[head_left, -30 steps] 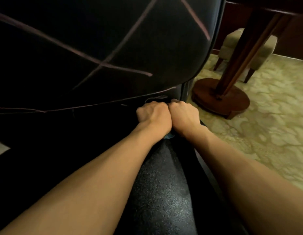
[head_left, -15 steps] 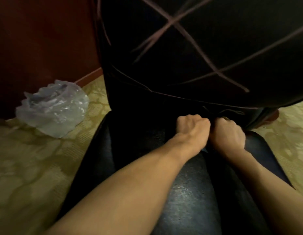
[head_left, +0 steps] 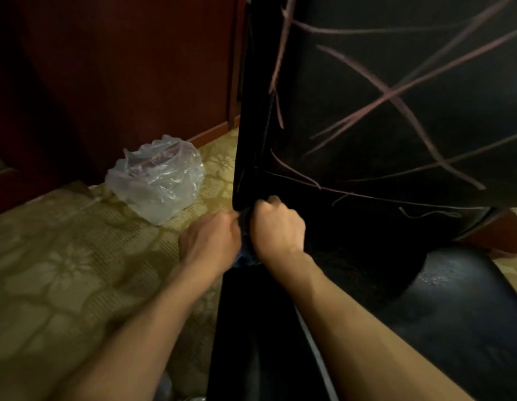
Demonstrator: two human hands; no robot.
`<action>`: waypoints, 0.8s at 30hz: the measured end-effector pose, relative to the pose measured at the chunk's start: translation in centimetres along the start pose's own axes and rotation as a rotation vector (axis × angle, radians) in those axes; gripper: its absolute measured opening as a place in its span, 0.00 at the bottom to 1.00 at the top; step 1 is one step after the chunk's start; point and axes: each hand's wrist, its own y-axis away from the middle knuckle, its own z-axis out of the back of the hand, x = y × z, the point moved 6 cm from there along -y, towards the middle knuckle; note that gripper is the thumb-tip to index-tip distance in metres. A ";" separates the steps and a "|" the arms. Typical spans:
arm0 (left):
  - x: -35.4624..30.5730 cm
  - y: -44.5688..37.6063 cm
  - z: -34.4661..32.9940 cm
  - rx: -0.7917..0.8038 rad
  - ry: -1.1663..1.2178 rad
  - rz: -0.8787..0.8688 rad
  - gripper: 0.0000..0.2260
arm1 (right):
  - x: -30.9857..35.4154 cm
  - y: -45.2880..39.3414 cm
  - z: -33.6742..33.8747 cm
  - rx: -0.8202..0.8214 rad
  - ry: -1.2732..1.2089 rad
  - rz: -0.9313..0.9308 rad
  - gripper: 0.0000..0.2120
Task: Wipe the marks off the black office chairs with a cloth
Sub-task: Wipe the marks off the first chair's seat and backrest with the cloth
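Note:
A black office chair fills the right of the head view; its backrest (head_left: 396, 91) carries several long pale chalk-like marks crossing each other. Its shiny seat (head_left: 459, 314) lies below. At the backrest's lower left corner my left hand (head_left: 211, 241) and my right hand (head_left: 277, 230) sit fist to fist, both gripping a dark blue cloth (head_left: 245, 253) bunched between them. Only a small fold of the cloth shows; the rest is hidden inside the fists.
A crumpled clear plastic bag (head_left: 156, 180) lies on the green floral carpet (head_left: 63, 270) left of the chair. A dark red wooden wall (head_left: 121, 68) with a skirting board stands behind it.
Both hands, still together on the cloth, have travelled left along the seam under the backrest to its left corner. The view has swung left, bringing the bag and the wall into sight.

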 end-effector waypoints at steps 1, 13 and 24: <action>1.3 0.5 -0.3 0.014 0.095 0.046 0.14 | 1.0 0.5 -0.4 -0.004 -0.005 0.025 0.11; 5.8 11.4 -0.8 -0.040 0.376 0.327 0.11 | 6.8 9.4 -1.3 -0.094 -0.018 0.113 0.12; 7.7 22.0 0.1 0.116 0.524 0.408 0.10 | 8.2 19.6 -0.3 -0.163 -0.086 0.264 0.06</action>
